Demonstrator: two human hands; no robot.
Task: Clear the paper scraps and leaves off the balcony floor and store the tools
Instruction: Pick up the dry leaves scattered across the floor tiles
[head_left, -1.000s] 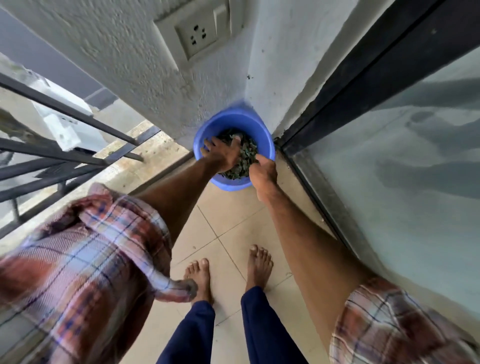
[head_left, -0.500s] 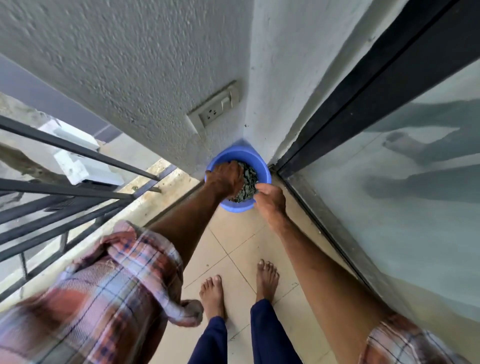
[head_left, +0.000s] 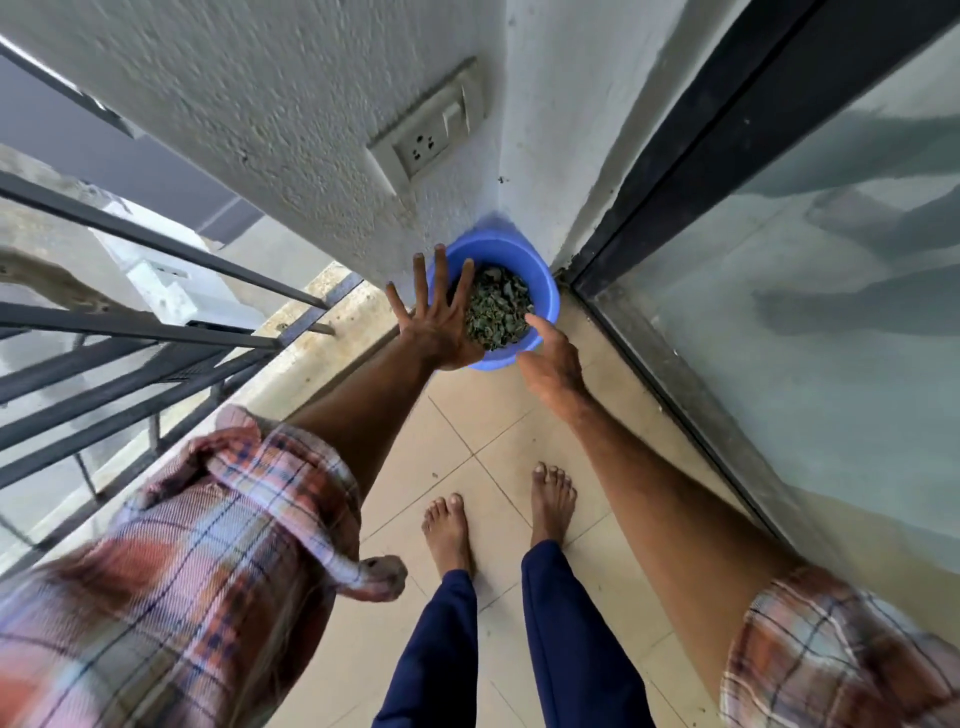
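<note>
A blue plastic bucket (head_left: 543, 283) stands on the tiled floor in the corner where the textured wall meets the glass door frame. It is filled with dry green leaves (head_left: 496, 309). My left hand (head_left: 441, 322) hovers over the bucket's left rim, palm down, fingers spread wide and straight, holding nothing. My right hand (head_left: 553, 364) is at the bucket's near right rim, fingers relaxed and pointing toward the leaves, empty as well.
A black metal railing (head_left: 156, 332) runs along the left with a stone ledge below it. A sliding glass door (head_left: 831, 312) in a dark frame lines the right. A wall socket (head_left: 431, 140) sits above the bucket. My bare feet (head_left: 498, 514) stand on beige tiles.
My left hand lifted out of the leaves and spread its fingers flat. My right hand drew back slightly from the rim. The camera rose, so the bucket looks farther away.
</note>
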